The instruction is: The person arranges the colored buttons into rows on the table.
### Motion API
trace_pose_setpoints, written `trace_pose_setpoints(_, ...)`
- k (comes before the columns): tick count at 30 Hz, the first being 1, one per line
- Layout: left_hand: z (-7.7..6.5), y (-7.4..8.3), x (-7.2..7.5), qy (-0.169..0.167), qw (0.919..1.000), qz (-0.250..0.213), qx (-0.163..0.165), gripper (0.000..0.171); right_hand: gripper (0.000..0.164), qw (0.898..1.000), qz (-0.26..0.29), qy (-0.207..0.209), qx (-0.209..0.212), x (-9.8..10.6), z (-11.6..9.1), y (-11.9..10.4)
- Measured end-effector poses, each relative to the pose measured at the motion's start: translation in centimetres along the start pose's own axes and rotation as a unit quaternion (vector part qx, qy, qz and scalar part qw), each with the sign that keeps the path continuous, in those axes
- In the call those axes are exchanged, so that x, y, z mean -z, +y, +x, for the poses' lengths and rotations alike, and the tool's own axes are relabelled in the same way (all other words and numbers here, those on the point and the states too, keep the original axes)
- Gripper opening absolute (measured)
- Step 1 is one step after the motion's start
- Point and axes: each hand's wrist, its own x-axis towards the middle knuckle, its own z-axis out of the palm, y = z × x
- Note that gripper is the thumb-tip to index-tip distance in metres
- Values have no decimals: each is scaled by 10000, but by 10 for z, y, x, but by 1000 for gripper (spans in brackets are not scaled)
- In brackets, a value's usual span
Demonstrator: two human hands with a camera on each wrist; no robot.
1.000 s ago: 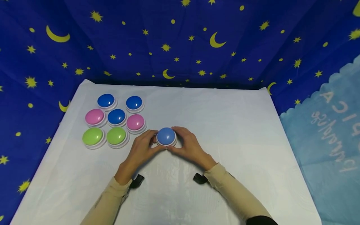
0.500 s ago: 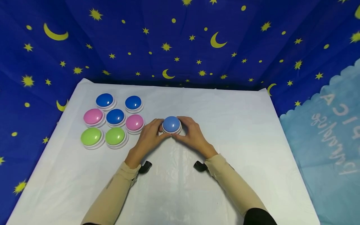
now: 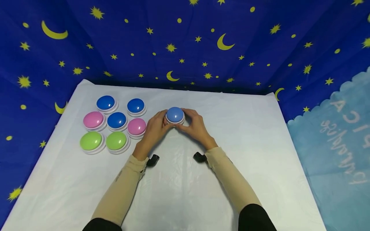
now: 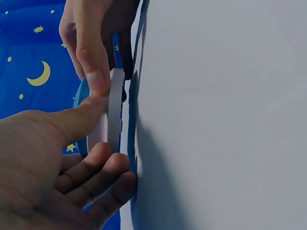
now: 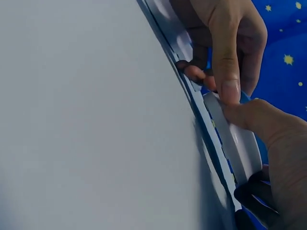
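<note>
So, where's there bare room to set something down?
The table is bare from the right hand to its right edge, between the sleeves, and in front of the green buttons. Crowded: back left, seven domed buttons beside the left hand.

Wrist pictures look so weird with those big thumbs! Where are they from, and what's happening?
There's no robot: the left grip and the right grip are a person's bare hands. The wide picture comes from the head, looking down; the other two come from each wrist, up close, so the white table looks tipped. Together they hold one round light blue button. On the table, to its left, sit more: three blue buttons, two pink buttons and two green buttons.
</note>
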Motion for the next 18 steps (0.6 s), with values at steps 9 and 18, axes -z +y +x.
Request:
trace_pose_setpoints(9,9,-4,1,204,9993,-256,198,72,73,9999,-104,49,-38,-7,16,4)
trace_pose_setpoints(18,7,-6,-3,332,9966,-454,595,69,73,9995,-259,-142,-144,-12,17,5)
